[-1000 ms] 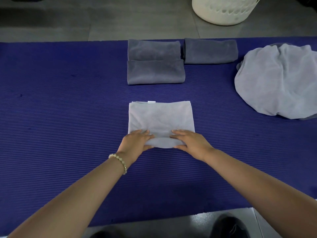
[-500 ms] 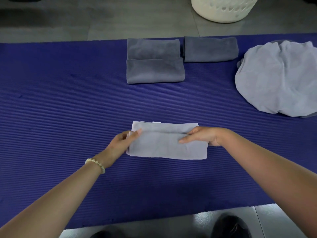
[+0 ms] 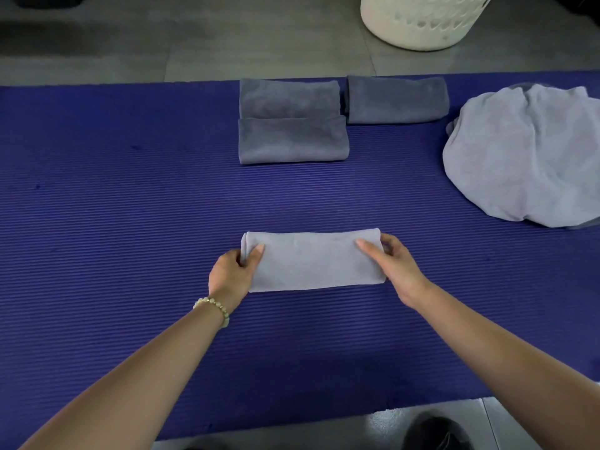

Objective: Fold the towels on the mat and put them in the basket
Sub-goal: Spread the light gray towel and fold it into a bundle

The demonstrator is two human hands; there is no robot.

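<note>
A light grey towel (image 3: 311, 261), folded into a narrow band, lies in the middle of the blue ribbed mat (image 3: 113, 196). My left hand (image 3: 232, 276) pinches its left end, thumb on top. My right hand (image 3: 394, 264) pinches its right end, thumb on top and fingers behind the edge. Three folded dark grey towels lie at the mat's far side: two side by side (image 3: 289, 99) (image 3: 292, 140) and one to their right (image 3: 396, 99). A loose pile of light grey towels (image 3: 526, 154) sits at the right. The white basket (image 3: 418, 24) stands on the floor beyond the mat.
Grey tiled floor (image 3: 194, 43) runs beyond the mat's far edge. The toe of a dark shoe (image 3: 435, 433) shows at the near edge, bottom right. A bead bracelet (image 3: 212, 308) circles my left wrist.
The light grey towel went from a near-square to a narrow band as its near half was folded away from me. My hands moved from its near edge to its two ends.
</note>
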